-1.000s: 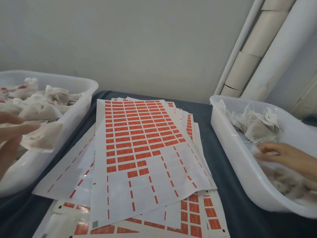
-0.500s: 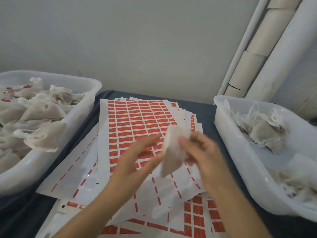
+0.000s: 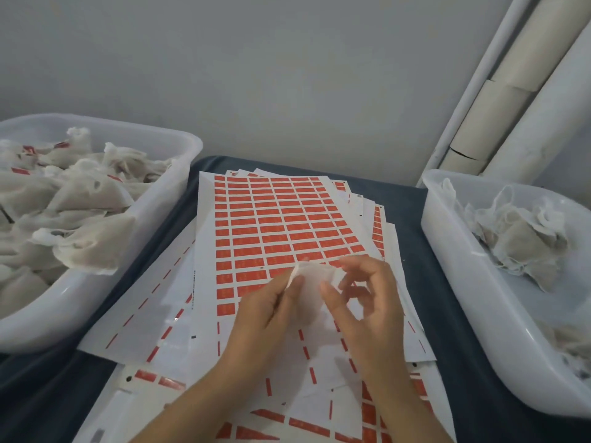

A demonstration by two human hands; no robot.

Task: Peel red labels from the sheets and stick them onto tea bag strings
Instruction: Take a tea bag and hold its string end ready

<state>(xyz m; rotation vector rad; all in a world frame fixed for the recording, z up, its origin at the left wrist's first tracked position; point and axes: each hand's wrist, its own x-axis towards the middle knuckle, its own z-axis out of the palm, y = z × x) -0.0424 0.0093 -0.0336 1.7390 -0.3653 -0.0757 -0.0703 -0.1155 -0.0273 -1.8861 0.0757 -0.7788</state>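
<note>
Above the top label sheet [image 3: 275,225] | left hand [image 3: 271,311] and right hand [image 3: 367,302] both pinch one tea bag [image 3: 311,282], unlabelled as far as visible | left tub [image 3: 179,174] heaped with bags, some red-tagged | right tub [image 3: 447,238] bags untagged | many labels left.

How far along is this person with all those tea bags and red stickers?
Partly done. The left tub holds a big heap of bags, some showing red labels. The top label sheet has its near rows already peeled bare. In hand: both the left hand and right hand hold one tea bag above the sheet. Left to do: bags in the right tub and many red labels.
</note>
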